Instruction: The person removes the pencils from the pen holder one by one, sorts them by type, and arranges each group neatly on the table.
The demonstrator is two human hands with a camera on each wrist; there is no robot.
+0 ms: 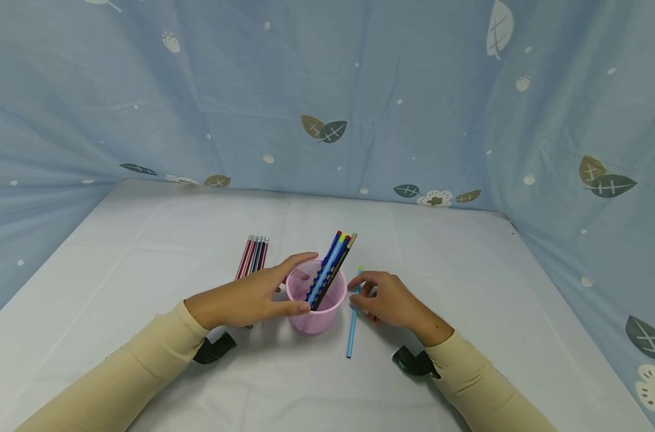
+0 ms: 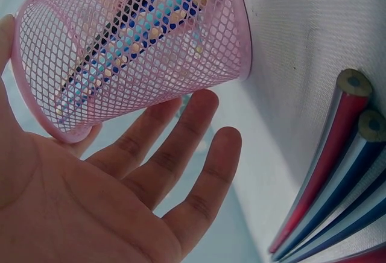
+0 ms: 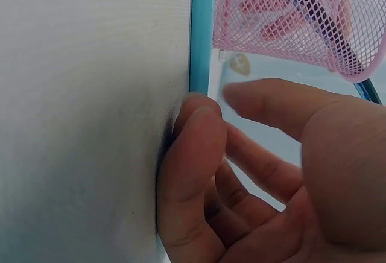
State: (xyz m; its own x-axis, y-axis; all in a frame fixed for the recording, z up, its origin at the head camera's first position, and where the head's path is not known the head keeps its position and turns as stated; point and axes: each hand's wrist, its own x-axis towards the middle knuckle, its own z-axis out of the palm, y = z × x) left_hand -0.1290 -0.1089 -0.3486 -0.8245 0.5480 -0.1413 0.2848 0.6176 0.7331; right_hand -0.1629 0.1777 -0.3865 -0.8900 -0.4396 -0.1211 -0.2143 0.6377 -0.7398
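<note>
1. Left hand: fingers set wide around a pink mesh cup, thumb along the near side of the rim, forefinger at the far side; other fingers spread outside the mesh.
2. Right hand: fingers bent, fingertips touching a light blue pencil; whether they pinch it cannot be told.
3. Light blue pencil: lying on the counter, just right of the cup, yellow end away from the person.
4. Pink mesh cup: upright on the counter, containing several pencils, blue, light blue and black, leaning right.
5. Striped pencils, red and dark blue: side by side on the counter, left of the cup, partly hidden by the left hand.
6. Blue curtain: leaf and paw prints, behind the counter.
</note>
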